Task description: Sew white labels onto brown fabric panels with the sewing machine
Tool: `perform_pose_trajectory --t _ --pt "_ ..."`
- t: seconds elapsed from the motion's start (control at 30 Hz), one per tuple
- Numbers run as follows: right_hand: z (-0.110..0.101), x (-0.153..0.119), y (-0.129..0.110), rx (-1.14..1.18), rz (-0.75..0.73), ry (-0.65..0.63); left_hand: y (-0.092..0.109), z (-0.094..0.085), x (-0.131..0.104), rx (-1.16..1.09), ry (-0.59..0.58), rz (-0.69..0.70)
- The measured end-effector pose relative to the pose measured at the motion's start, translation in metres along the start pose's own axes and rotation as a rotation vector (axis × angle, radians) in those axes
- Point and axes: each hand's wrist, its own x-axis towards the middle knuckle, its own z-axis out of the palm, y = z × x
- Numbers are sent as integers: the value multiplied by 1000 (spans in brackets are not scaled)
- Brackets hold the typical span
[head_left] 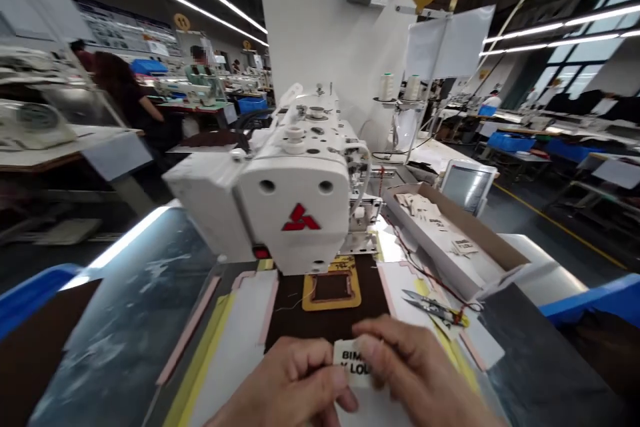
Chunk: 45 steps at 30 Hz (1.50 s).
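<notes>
A small white label (pixel 350 355) with black lettering is pinched between my two hands, low in the view. My left hand (pixel 305 380) grips its left edge, and my right hand (pixel 400 363) holds its right side, covering part of the print. Just beyond them, dark brown fabric (pixel 287 310) lies under the white sewing machine head (pixel 295 193). A yellow frame (pixel 332 307) with a rectangular opening rests on that fabric, partly below the machine head.
Right of the machine stands a long open box (pixel 480 273) with loose labels. Thread snips (pixel 430 307) lie nearer, on a white sheet. Blue bins (pixel 600 297) flank the work surface. A person in dark clothing (pixel 123 97) sits farther back at the left.
</notes>
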Motion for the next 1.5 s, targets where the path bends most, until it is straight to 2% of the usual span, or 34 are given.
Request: perform_pose_trajectory --t 0.1,0.2,0.43,0.53,0.63,0.8,0.93,1.03,1.13,1.2,1.27,1.33,1.43,1.5 --pt "-14 13 3 223 104 -105 -3 -4 0 -131 -33 -33" --pt "-17 23 7 300 149 -230 -7 -7 4 -194 -22 -51" --pt "-16 42 5 185 220 -206 -10 -14 8 -339 -36 -143" --pt "-11 46 5 108 201 -267 -17 -19 13 -282 24 -175" --pt "-5 48 5 82 194 -316 -29 -23 18 -195 103 -120" --pt "2 47 10 201 258 -312 -39 -29 15 -127 158 -72" --pt "6 44 16 274 305 -290 -36 -29 9 -103 175 -73" --pt "6 47 20 244 268 -282 -30 -26 12 -73 201 -79" --pt "-1 59 22 184 261 -261 -19 -29 14 -68 193 -111" --pt "-9 73 24 86 270 -225 -8 -38 11 8 238 -111" --pt "-18 88 26 -29 263 -197 1 -49 5 213 367 -61" --pt "-24 102 26 -103 244 -194 5 -61 -2 493 447 59" --pt "-26 117 25 -154 207 -194 -2 -71 -7 863 420 318" --pt "-24 122 23 -180 163 -188 -12 -72 -7 993 377 493"
